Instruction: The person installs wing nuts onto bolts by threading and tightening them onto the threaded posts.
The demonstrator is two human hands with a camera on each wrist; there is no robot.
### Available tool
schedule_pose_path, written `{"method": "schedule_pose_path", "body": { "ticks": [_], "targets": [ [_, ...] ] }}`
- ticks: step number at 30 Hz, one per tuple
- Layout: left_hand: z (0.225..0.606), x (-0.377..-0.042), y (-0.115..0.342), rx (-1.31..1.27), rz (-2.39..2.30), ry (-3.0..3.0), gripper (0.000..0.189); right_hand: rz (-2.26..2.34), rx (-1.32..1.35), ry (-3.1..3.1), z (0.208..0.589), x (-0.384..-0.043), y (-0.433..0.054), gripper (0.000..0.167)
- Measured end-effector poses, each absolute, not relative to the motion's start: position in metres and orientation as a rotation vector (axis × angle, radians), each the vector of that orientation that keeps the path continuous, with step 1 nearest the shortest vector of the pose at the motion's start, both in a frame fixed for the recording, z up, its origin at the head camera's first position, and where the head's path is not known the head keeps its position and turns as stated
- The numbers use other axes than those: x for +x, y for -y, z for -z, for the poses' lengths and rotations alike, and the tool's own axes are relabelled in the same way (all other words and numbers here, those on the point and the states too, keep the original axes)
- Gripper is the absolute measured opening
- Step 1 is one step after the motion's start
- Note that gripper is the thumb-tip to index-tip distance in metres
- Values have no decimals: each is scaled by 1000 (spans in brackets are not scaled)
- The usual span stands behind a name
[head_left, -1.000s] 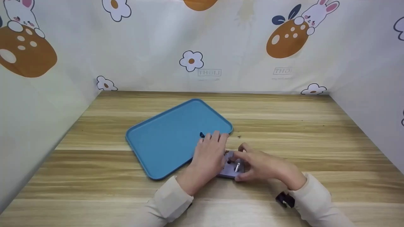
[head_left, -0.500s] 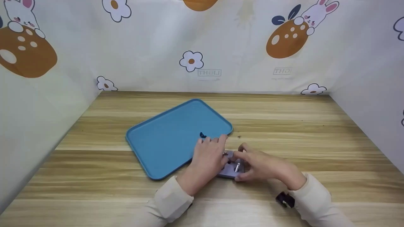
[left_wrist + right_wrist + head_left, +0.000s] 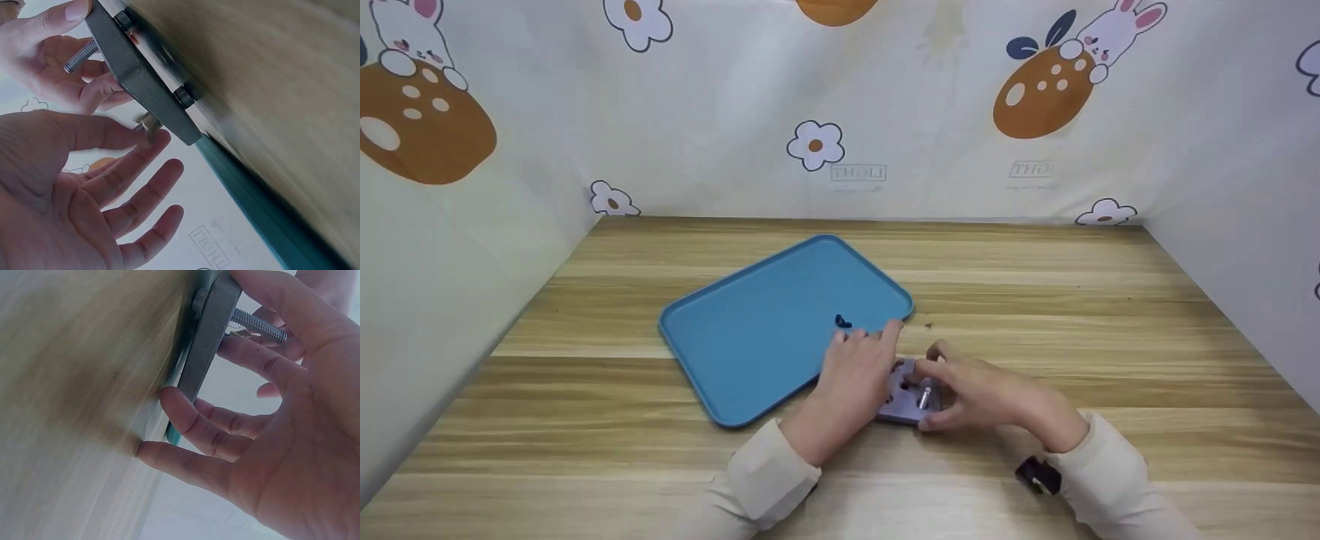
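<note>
A grey metal plate stands on bolt heads at the table's front, beside the tray. A long threaded bolt sticks up from it near my right hand. That hand grips the plate by its edge, thumb at the near side and fingers around the far side. My left hand pinches a brass wing nut on a shorter threaded stud, between thumb and index finger. In the left wrist view its other fingers are spread. From the head view, the left hand hides the plate's left part.
A blue tray lies askew behind and left of the plate. On it rests a small dark piece, too small to identify. A tiny brown speck lies right of the tray. Patterned sheets wall the table at the back and sides.
My left fingers have drawn down and shifted slightly around the wing nut, showing more of the dark piece on the tray. The right hand and plate have stayed in place.
</note>
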State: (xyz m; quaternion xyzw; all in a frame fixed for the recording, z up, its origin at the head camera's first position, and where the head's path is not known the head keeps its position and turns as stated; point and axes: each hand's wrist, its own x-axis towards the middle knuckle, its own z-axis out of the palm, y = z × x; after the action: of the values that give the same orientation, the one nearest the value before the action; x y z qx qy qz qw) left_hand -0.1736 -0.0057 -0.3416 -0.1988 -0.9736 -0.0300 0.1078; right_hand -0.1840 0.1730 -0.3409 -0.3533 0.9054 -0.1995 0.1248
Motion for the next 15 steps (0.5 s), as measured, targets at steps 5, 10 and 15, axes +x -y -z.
{"method": "schedule_pose_path", "body": {
  "ticks": [5, 10, 15],
  "targets": [
    [342, -174, 6, -588, 109, 2869, 40, 572, -1011, -2637, 340, -183, -173, 41],
    [343, -174, 6, -574, 140, 2847, 42, 561, -1012, -2649, 340, -183, -173, 43],
    [344, -174, 7, -562, 141, 2777, 41, 550, -1000, -2654, 340, -182, -174, 50]
  ]
}}
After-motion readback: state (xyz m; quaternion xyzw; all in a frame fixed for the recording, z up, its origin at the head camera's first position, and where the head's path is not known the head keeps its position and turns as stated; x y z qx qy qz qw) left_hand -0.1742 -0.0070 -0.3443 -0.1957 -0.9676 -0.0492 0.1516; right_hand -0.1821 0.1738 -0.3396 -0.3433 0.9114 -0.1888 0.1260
